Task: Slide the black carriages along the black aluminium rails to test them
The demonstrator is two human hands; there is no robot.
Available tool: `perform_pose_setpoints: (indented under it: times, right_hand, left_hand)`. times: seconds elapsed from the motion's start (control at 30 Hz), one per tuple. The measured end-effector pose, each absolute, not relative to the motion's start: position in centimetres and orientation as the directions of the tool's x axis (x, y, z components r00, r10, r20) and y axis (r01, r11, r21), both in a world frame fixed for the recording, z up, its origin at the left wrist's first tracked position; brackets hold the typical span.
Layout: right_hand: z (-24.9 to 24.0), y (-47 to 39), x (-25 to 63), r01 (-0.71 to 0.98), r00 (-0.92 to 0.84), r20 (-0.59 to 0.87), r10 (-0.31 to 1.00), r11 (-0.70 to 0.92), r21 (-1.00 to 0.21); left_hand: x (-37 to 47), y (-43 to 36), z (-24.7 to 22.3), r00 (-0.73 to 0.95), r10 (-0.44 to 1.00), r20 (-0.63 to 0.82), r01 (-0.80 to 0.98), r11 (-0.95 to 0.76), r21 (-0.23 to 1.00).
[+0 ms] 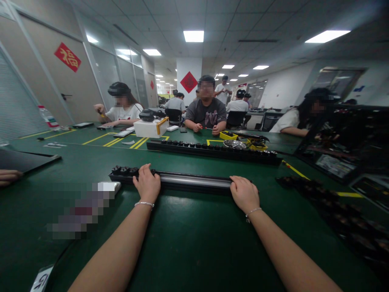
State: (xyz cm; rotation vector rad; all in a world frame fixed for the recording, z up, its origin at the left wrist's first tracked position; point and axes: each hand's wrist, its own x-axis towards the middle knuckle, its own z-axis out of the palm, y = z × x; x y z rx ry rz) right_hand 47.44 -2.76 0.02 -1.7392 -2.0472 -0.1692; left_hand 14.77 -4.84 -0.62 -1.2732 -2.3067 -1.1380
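Observation:
A long black rail-like piece (194, 186) lies crosswise on the green table in front of me, with a smooth, shiny grey surface along its middle. Several small black parts (125, 169) stand in a row at its left end. My left hand (147, 182) grips the rail just right of these parts, fingers over the far side and thumb near the front. Around the right end is my right hand (245, 192), its fingers closed over the edge and partly hidden. Farther back lies a second long black rail (212, 152) carrying a row of small black parts.
Left of my forearm lies a blurred-out phone-like object (83, 211). Dark strips of parts (334, 207) spread at the right, beside a black rack (343, 142). A white box (151, 127), yellow trays (228, 135) and a bottle (49, 118) stand farther back. Other people sit around; another person's hand (9, 177) shows at the left.

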Motion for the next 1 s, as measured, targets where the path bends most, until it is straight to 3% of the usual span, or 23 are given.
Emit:
perform_pose_setpoints:
  times: [1.0]
  right_hand:
    - [-0.14,-2.67,47.49,0.963,-0.109,0.412,0.905,0.198,-0.181]
  left_hand:
    - [15.1,-4.78,-0.65,-0.516,0.684,0.516,0.817,0.211,0.536]
